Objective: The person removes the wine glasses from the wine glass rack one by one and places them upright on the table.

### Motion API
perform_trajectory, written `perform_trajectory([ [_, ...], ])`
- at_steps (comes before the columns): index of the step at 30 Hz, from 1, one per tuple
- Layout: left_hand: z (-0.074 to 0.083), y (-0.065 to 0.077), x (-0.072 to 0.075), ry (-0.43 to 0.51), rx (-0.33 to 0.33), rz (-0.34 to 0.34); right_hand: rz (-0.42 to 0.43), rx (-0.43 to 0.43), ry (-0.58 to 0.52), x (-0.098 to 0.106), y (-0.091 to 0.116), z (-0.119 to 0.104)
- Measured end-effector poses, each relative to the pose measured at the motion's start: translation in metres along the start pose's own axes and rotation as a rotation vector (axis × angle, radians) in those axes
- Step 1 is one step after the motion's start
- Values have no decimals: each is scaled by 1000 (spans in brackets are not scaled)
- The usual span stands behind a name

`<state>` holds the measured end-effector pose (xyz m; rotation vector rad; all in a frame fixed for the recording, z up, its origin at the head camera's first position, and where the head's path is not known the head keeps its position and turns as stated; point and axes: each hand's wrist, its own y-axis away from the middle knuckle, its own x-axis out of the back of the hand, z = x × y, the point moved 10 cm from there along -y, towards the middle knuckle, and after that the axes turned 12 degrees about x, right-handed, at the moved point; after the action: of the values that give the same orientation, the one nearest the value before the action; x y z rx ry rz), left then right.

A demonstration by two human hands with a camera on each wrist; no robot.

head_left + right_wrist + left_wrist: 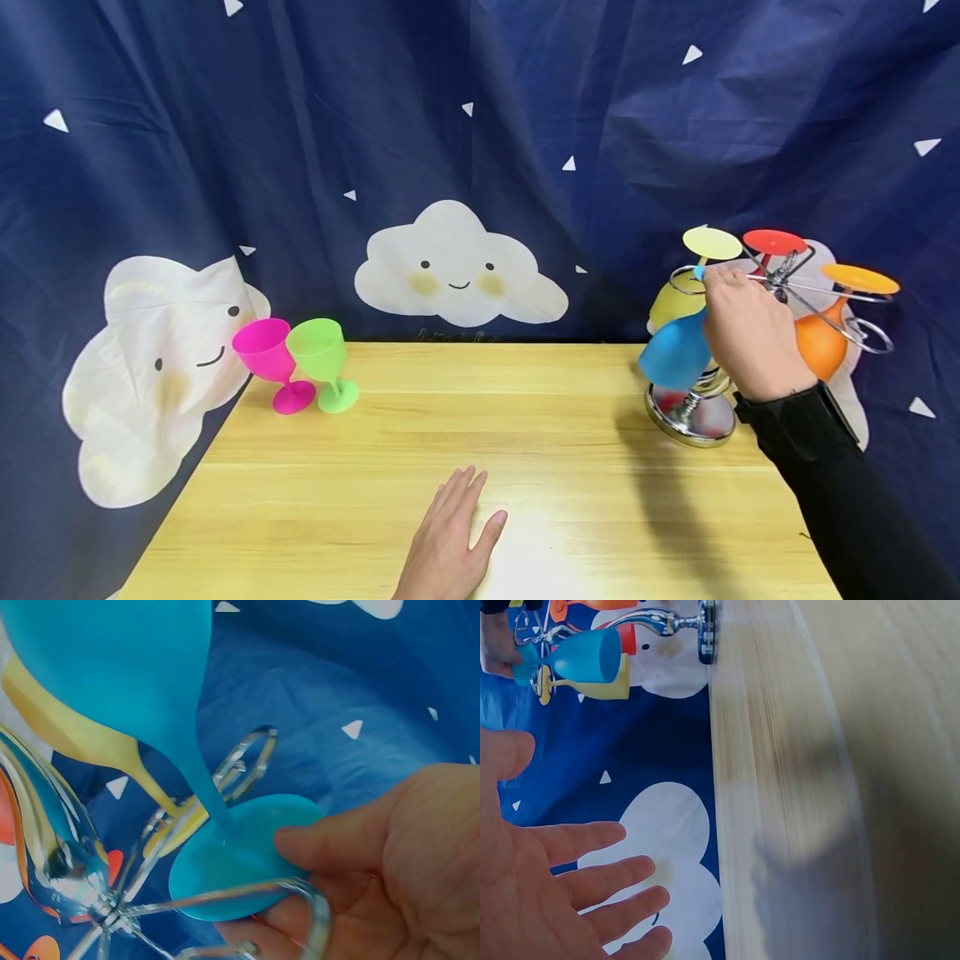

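Note:
A chrome stemware rack (697, 417) stands at the right of the table, with goblets hanging upside down from its wire loops. My right hand (750, 329) is at the top of the rack. In the right wrist view its thumb and fingers pinch the round foot of a blue goblet (150, 682), bowl downward, beside a wire loop (319, 915). Yellow (675, 300), red (776, 242) and orange (821, 342) goblets hang around it. My left hand (448, 537), fingers extended and nothing held, is over the front middle of the table.
Upright on the wooden table (465, 408) at the back left are a pink goblet (267, 354) and a green goblet (321, 354), side by side. A dark blue curtain (420, 150) with white clouds and triangles hangs behind the table.

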<state>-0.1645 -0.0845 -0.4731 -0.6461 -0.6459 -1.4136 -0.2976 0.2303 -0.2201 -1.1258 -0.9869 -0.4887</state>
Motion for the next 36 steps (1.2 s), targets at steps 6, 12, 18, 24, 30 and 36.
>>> perform_trajectory([
  [6,-1,1,4,3,-1,23,132,67,2,26,14,-25],
  [12,-1,2,8,8,-17,40,252,113,-102,42,27,-42],
  [18,-2,1,10,3,-15,41,268,-12,-395,24,36,-36],
  [24,-2,0,13,15,-12,48,78,-246,-771,-38,52,-26],
  [30,-1,-2,14,28,-13,62,-96,-447,-1230,-110,76,-38],
  [36,3,-4,13,77,-22,44,-171,-517,-1498,-163,102,-62],
])
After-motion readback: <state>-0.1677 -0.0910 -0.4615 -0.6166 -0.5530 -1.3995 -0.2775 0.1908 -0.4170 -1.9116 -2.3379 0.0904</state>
